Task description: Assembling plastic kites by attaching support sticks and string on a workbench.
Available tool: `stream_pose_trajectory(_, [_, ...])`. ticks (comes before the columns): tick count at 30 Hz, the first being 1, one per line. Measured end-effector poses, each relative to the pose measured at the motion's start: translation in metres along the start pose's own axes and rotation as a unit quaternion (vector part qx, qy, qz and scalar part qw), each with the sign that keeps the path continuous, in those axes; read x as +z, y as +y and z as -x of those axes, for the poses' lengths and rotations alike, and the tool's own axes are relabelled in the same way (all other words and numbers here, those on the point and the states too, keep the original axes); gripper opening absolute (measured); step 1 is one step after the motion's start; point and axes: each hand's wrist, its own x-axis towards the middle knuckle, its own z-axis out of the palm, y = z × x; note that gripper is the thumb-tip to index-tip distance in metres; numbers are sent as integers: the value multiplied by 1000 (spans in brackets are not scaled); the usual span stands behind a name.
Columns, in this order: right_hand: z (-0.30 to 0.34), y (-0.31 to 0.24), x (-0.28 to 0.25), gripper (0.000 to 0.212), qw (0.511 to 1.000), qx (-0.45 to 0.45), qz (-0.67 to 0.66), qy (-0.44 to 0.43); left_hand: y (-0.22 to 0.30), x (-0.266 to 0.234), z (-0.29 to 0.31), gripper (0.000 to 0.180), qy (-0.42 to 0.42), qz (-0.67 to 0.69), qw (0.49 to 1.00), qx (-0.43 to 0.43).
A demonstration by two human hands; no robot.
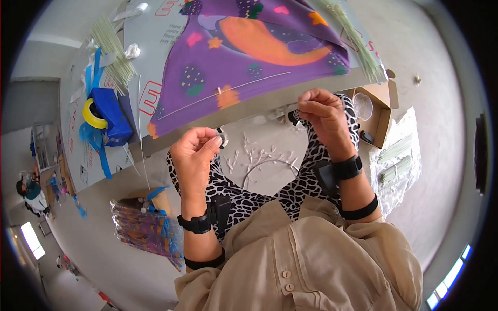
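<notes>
Across the near side of the counter lies a purple fabric panel printed with an orange moon, stars and hearts; its far part runs out of the picture. A thin white rod rests on it, with a small white piece partway along.

Both hands hang just off the near edge, above the lap. The left hand has its thumb against curled fingers; the right hand likewise brings thumb and fingertips together. Whether either pinches something thin, I cannot tell.

To the left, a blue tape dispenser with a yellow roll sits among blue ribbon, in front of a bundle of pale green rods. Another bundle lies beside the fabric's right side.

Below the right corner, an open cardboard box stands near a clear bag of pale rods. At lower left, a clear package is partly covered by the left arm. Between the knees, white pieces lie scattered by a pale hoop, whose lower part is hidden. Silver-and-black objects close to each hand are hard to make out.
</notes>
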Motion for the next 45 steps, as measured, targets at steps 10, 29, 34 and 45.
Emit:
stream_pose_trajectory(10, [-30, 8, 11, 3, 994, 12, 110, 19, -19, -12, -35, 8, 54, -20, 998, -12])
stream_pose_trajectory(29, [-79, -3, -8, 7, 916, -95, 374, 110, -31, 24, -82, 5, 68, -58, 993, 81])
stream_pose_trajectory(34, [-91, 8, -15, 8, 909, -113, 376, 141, -28, 34, -92, 7, 102, -64, 990, 78])
stream_pose_trajectory(45, [-93, 8, -10, 10, 862, -135, 470, 135, -39, 25, -97, 6, 103, -35, 992, 65])
